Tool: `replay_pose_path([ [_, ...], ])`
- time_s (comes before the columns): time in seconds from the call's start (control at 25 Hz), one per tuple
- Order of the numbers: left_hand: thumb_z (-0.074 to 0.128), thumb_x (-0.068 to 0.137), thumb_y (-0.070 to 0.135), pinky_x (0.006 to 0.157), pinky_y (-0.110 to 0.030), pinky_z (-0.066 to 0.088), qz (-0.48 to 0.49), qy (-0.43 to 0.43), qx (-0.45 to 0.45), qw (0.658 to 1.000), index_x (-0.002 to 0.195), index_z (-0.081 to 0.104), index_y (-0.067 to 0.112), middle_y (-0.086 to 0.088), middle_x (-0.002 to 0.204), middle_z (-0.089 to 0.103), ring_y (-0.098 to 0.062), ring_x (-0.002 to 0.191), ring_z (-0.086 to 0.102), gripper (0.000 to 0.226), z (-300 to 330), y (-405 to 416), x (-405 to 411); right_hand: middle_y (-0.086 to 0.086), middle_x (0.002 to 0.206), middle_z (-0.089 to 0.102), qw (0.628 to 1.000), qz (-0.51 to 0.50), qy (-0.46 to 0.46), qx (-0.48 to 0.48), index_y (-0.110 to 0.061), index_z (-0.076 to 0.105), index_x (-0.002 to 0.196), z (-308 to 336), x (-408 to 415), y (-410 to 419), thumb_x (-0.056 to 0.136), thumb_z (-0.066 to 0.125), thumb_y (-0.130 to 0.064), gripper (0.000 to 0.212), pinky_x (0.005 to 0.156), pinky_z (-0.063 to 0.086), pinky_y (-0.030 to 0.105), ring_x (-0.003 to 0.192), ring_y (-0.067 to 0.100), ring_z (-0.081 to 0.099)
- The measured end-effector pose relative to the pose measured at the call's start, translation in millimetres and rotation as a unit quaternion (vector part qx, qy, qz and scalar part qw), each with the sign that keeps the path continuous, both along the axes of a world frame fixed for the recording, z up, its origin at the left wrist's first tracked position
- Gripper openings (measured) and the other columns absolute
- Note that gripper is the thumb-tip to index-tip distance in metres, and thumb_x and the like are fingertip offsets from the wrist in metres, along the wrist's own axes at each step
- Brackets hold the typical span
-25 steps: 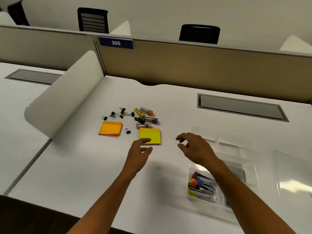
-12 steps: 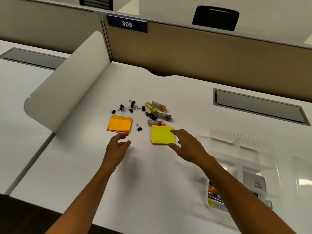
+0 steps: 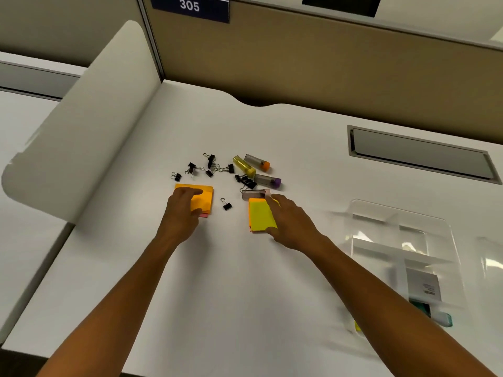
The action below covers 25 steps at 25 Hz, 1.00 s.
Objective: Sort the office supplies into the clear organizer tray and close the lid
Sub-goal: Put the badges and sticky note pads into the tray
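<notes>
- The left hand (image 3: 183,210) is gripping a square orange sticky-note pad (image 3: 202,198) lying on the white desk (image 3: 231,281).
- The right hand (image 3: 290,221) is pinching a yellow sticky-note pad (image 3: 260,214).
- Lifting both flat should be keeping sheets together, heading for the clear plastic organizer tray (image 3: 402,240) at right.

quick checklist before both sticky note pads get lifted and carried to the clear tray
1. Left hand on the orange sticky pad: ok, fingers lie over its top, thumb at the near edge.
2. Right hand on the yellow sticky pad: ok, fingers at its far corner, thumb at the near corner.
3. Firm pinch on either pad: cannot tell, neither is lifted.
4. Loose binder clip between the pads: ok, it touches neither.
5. Clear organizer tray open to receive: ok, no lid over its far compartments.
6. Free compartment fits a pad: cannot tell, tray is blurred.
</notes>
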<state>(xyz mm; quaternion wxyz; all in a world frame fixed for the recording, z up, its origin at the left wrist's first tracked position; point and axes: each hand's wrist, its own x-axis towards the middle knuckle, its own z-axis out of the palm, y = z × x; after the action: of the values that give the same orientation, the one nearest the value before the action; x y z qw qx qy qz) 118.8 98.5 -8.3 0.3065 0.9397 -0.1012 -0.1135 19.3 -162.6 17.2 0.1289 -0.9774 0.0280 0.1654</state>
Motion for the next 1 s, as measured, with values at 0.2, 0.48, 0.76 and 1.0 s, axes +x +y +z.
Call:
replay_pose_path([
  [0.2,0.062,0.086,0.004,0.106,-0.048,0.034,-0.052,-0.020,0.065,0.996,0.135,0.049,0.013,-0.013,0.146,0.039,-0.035,0.134,0.036,0.052,-14.6,8.0,26.5,0.011,0.161,0.017,0.999,0.002,0.034,-0.038,-0.013,0.008,0.155,-9.9,11.4,4.6,0.086,0.067,-0.043,0.096,0.114,0.030,0.043,0.146,0.029,0.022],
  [0.48,0.065,0.086,0.019,0.105,-0.048,0.026,-0.114,-0.019,0.197,0.973,0.144,0.035,0.025,-0.008,0.149,0.037,-0.032,0.134,0.034,0.066,-15.2,11.5,51.4,0.012,0.146,0.035,0.996,0.012,0.001,-0.088,-0.016,0.018,0.152,-15.1,14.4,8.3,0.079,0.073,-0.045,0.095,0.099,0.040,0.041,0.129,0.031,0.038],
  [0.76,0.072,0.080,0.025,0.092,-0.042,0.029,-0.101,-0.058,0.191,0.975,0.126,0.056,0.023,-0.009,0.118,0.055,-0.032,0.109,0.049,0.049,-8.3,13.7,50.3,0.012,0.130,0.042,0.991,-0.003,-0.040,-0.125,-0.018,0.028,0.147,-12.7,15.4,7.5,0.068,0.078,-0.054,0.100,0.094,0.039,0.037,0.117,0.029,0.043],
  [1.0,0.057,0.087,0.021,0.065,-0.031,0.038,-0.074,-0.052,0.156,0.984,0.097,0.061,0.022,-0.001,0.094,0.066,-0.026,0.080,0.056,0.011,4.6,18.8,38.6,0.008,0.125,0.050,0.994,-0.027,-0.038,-0.100,-0.017,0.037,0.137,-7.6,9.6,8.7,0.065,0.081,-0.055,0.093,0.086,0.044,0.035,0.110,0.027,0.050],
])
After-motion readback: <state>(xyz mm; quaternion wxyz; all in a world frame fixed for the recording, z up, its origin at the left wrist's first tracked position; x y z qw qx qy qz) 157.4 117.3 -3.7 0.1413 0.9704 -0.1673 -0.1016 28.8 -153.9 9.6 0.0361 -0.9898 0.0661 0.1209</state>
